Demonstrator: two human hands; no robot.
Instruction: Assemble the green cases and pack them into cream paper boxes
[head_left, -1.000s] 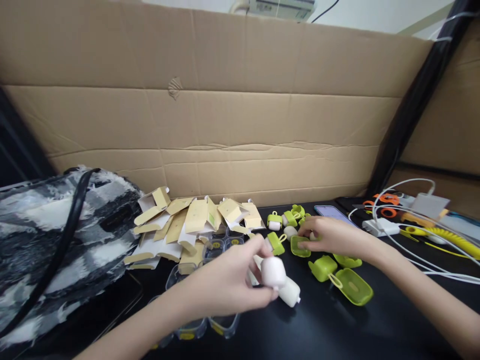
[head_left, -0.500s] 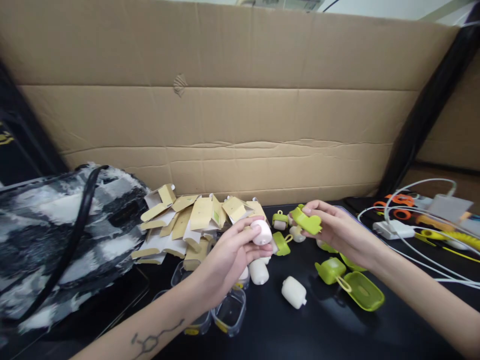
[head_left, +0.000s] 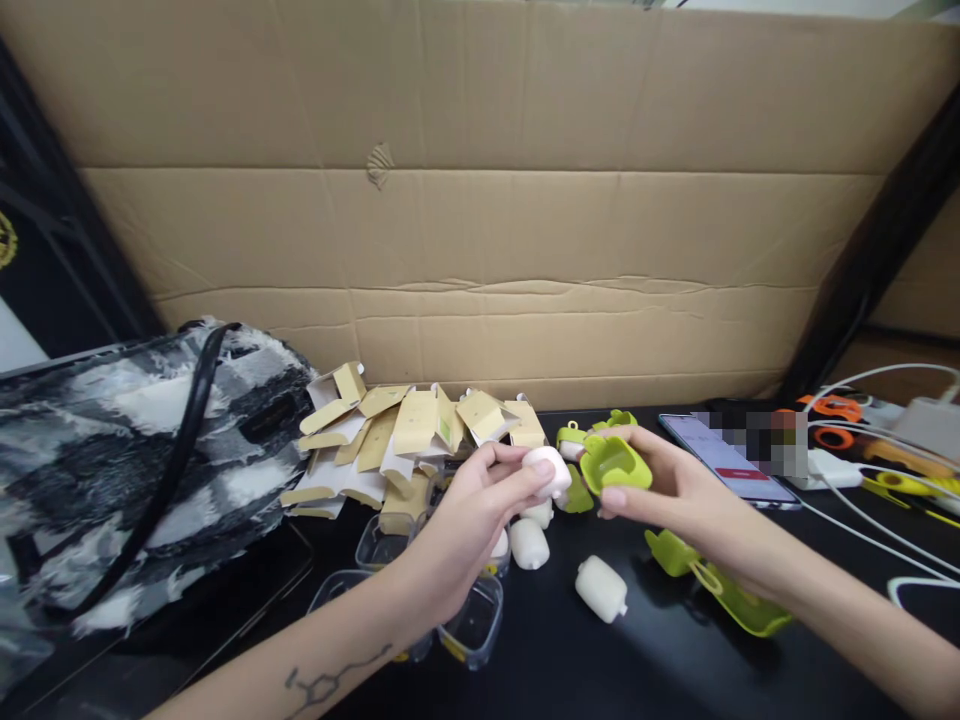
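Hands meet above the desk (head_left: 660,660): left hand (head_left: 465,525) pinches a white case (head_left: 550,470); right hand (head_left: 675,490) grips a green cover (head_left: 615,463); align opening squarely, press evenly.

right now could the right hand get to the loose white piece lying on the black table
Probably yes: the white piece lies bare just below the right hand, nothing between them, though that hand already holds a green cover.

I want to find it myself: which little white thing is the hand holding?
Start at the big brown cardboard wall, then drop to the black table. The left hand pinches a small rounded white plastic case in its fingers. Unlike the other white cases lying on the table, it is held up.
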